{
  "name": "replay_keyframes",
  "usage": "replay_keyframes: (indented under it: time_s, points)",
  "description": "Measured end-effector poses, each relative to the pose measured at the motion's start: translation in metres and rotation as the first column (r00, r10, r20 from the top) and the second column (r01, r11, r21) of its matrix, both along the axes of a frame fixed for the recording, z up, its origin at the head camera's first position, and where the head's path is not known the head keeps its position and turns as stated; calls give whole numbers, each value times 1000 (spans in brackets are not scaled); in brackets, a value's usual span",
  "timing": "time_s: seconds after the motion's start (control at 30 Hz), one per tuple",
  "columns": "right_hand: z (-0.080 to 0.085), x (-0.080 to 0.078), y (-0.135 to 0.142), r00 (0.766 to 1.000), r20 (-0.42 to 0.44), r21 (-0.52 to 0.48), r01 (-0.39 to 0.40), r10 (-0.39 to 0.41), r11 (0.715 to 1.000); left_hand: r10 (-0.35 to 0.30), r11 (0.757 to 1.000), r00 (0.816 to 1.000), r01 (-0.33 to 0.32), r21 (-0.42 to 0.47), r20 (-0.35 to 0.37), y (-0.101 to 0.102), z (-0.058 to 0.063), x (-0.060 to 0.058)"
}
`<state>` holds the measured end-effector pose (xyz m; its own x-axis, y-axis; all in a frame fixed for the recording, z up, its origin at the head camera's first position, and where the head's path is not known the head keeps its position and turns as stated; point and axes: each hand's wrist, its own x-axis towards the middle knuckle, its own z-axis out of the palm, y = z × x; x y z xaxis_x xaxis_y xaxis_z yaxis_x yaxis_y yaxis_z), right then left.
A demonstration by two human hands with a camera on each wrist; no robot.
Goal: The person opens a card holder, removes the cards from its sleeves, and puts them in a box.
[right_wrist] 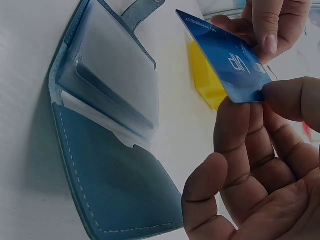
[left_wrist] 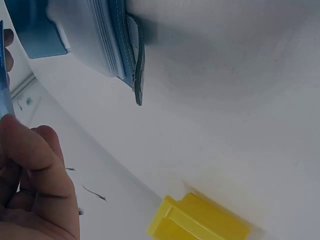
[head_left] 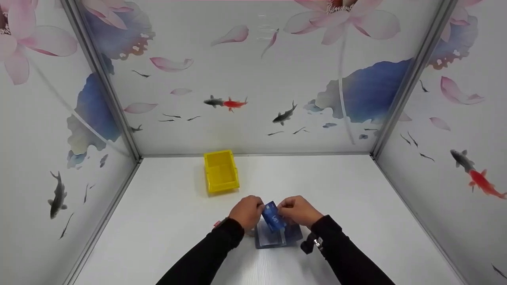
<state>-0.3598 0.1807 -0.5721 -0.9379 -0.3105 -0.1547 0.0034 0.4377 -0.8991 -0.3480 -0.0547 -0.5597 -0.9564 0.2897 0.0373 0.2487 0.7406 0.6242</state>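
Observation:
A blue plastic card (right_wrist: 225,55) with "VIP" printed on it is held up between both hands. My right hand (head_left: 299,210) pinches one corner of it between thumb and fingertips, with the little finger apart. At the card's far edge, my left hand (head_left: 247,211) pinches it too, seen in the right wrist view. Below the card an open blue card holder (head_left: 270,239) lies on the table. Its clear plastic sleeves (right_wrist: 115,65) form a thick stack on one side, and the stitched cover flap (right_wrist: 115,170) is spread out. A snap strap (right_wrist: 140,15) sticks out from its edge.
A yellow plastic bin (head_left: 222,172) stands on the white table (head_left: 317,178) near the back wall, left of centre. Printed panels (head_left: 253,79) with flowers and fish enclose the table at the back and both sides.

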Motion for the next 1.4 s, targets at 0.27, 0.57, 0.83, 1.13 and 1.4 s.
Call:
replay_keyframes:
  time_s: [0.27, 0.57, 0.83, 1.13, 1.4]
  points:
    - [0, -2, -2, 1000, -11, -4, -17, 17, 1000, 40, 992, 996, -49, 119, 82, -6, 2, -5]
    - [-1, -5, -1, 999, 8, 6, 40, -40, 999, 132, 947, 986, -157, 280, 105, -25, 5, -22]
    - [5, -1, -10, 993, -11, 84, 116, -115, 990, 373, 817, 911, -412, 405, 174, -57, 8, -48]
    - [5, 5, -8, 998, -39, 59, 41, -39, 997, 558, 607, 788, -601, 519, 259, -95, 3, -72]
    - [6, 7, -7, 999, -28, 53, 46, -45, 997, 569, 485, 746, -645, 591, 347, -102, -1, -86]
